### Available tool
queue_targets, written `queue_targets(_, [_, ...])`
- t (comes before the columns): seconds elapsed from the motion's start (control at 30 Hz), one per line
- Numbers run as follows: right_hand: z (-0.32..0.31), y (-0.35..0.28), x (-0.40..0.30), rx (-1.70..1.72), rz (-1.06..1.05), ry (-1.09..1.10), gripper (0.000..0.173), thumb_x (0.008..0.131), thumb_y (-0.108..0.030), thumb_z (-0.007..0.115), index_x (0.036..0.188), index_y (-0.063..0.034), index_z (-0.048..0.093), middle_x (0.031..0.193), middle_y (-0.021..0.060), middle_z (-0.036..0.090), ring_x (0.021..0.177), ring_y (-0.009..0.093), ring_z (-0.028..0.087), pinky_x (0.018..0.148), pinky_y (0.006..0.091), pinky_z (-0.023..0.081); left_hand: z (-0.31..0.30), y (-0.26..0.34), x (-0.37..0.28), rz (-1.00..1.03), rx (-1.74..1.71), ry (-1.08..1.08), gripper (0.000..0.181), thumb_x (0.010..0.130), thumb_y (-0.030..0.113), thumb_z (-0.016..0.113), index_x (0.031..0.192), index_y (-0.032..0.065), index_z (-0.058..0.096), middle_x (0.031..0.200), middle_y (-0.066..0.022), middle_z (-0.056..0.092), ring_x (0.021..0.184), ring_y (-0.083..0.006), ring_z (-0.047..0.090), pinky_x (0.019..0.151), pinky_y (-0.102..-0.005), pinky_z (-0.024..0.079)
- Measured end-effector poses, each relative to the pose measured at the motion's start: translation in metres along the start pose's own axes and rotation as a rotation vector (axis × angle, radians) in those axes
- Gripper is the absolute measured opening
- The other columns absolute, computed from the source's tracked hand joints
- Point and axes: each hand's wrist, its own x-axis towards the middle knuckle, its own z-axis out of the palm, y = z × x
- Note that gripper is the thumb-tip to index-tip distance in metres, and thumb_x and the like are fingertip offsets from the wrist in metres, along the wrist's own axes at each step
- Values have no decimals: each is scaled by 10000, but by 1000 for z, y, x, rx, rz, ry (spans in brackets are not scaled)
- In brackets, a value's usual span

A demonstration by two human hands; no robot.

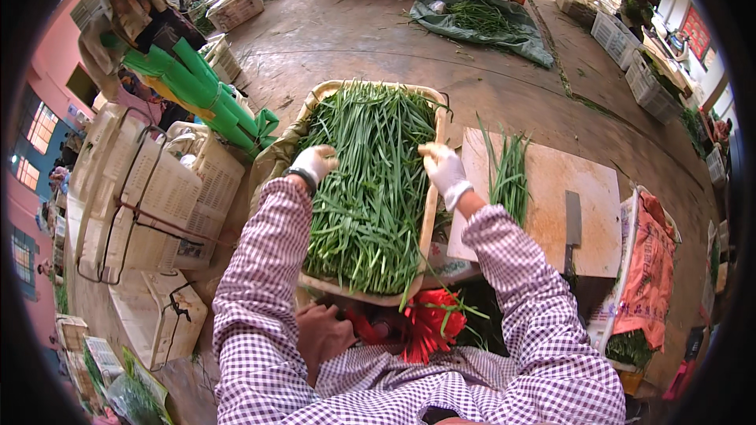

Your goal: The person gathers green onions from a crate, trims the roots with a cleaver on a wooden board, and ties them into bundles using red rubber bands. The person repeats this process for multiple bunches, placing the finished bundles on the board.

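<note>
A cream plastic crate (440,130) stands before me, heaped with long green Chinese chives (369,189), their pale cut ends towards me. My left hand (315,164), in a white glove with a dark band at the wrist, is over the left side of the heap with its fingers apart. On the opposite side my right hand (443,170), gloved too, is at the crate's right rim, fingers pointing inward over the leaves. Neither hand visibly holds anything. Right of the crate, a small bunch of chives (509,180) and a cleaver (572,224) lie on a cutting board (546,183).
Red plastic strips (434,321) hang below the crate's near edge. Stacked cream crates (142,189) and green rolls (189,85) stand to the left. An orange sack (648,271) covers greens at right. Ahead, more greens lie on a green tarp (425,18); other people sit farther off.
</note>
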Motion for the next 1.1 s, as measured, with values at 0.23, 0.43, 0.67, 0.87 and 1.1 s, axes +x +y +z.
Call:
queue_targets(0.23, [80, 81, 124, -323, 164, -189, 569, 838, -337, 538, 1310, -39, 427, 1318, 181, 463, 1184, 346, 445, 1012, 394, 349, 23, -18, 158, -345, 124, 279, 912, 757, 653, 539, 1383, 27, 321, 1457, -178, 263, 1347, -310, 252, 1098, -402, 228])
queue_targets(0.43, [119, 70, 164, -341, 517, -364, 740, 792, -485, 597, 1322, -19, 376, 1273, 262, 461, 1165, 371, 471, 965, 413, 409, 39, -21, 205, -359, -5, 190, 1063, 689, 757, 518, 1418, 39, 233, 1455, -202, 251, 1353, -314, 244, 1101, -414, 220])
queue_targets(0.67, [158, 67, 171, -15, 603, -224, 729, 671, -414, 728, 1186, 46, 493, 1165, 250, 560, 1086, 353, 552, 910, 379, 457, 68, 0, 216, -62, -466, 280, 922, 621, 408, 818, 1287, -75, 404, 1180, -170, 568, 1053, -211, 560, 907, -293, 439])
queue_targets(0.87, [182, 67, 172, 107, 742, -155, 554, 716, -305, 689, 1110, 49, 528, 1128, 256, 577, 1054, 364, 569, 892, 390, 464, 84, -38, 246, -21, -682, 239, 810, 580, 324, 853, 1183, -83, 498, 1094, -147, 607, 956, -191, 585, 842, -276, 465])
queue_targets(1.1, [205, 119, 169, 921, 525, -158, 559, 818, -286, 612, 1230, 70, 487, 1209, 191, 559, 1113, 251, 531, 956, 305, 385, 53, 20, 189, 212, -776, -49, 547, 676, 238, 816, 1103, -9, 581, 1004, -43, 638, 901, -144, 592, 815, -271, 464])
